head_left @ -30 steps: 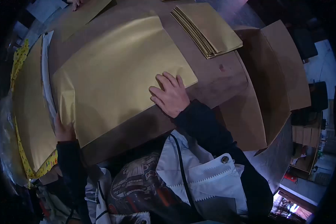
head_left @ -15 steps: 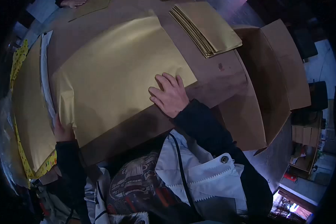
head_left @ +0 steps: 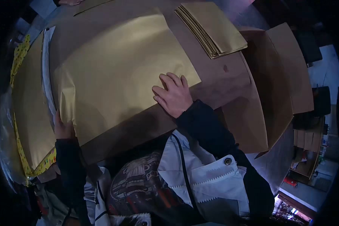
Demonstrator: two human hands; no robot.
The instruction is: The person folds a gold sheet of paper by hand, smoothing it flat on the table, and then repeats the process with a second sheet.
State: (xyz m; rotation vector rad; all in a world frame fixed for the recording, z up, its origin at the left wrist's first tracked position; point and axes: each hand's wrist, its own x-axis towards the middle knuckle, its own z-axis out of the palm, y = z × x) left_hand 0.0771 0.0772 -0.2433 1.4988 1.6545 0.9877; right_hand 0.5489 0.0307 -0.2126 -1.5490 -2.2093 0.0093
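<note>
A large sheet of gold paper [head_left: 116,75] lies across the brown cardboard surface in front of me. At its lower left edge my left hand [head_left: 64,129] pinches the paper, which creases and lifts slightly there; part of the thumb and fingers is hidden by it. My right hand [head_left: 174,95] rests palm down on the sheet near its right corner, fingers bent a little and apart. To the left of the sheet is a pile of gold paper [head_left: 32,109] with yellow patterned wrapping [head_left: 20,56] around its edges.
A stack of folded gold paper [head_left: 214,28] lies at the far right of the cardboard surface [head_left: 214,75]. Beside it, an open cardboard box [head_left: 271,75] stands with its flaps out. Another person's hand [head_left: 71,2] shows at the top left, near another gold piece [head_left: 90,5].
Both hands keep their places on the gold sheet. The view has shifted slightly, and the other person's hand at the top is now less visible.
</note>
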